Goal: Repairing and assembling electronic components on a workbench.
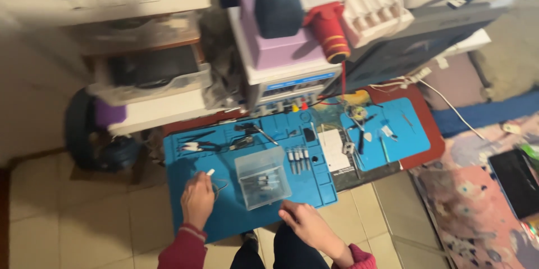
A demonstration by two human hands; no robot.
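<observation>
Two hands on a blue mat (224, 213); left hand (197, 200) grip pinching a small white piece (210, 172); right hand (306, 222) spread flat.

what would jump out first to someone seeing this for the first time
A bright blue work mat fills the centre, with a clear plastic box on it. The left hand rests on the mat holding a small white piece, the right hand at the near edge. Behind, a red cup lies on a purple box.

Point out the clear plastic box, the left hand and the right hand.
clear plastic box (262, 177), head view, middle of its lid.
left hand (197, 200), head view, back of hand.
right hand (306, 224), head view, back of hand.
</observation>
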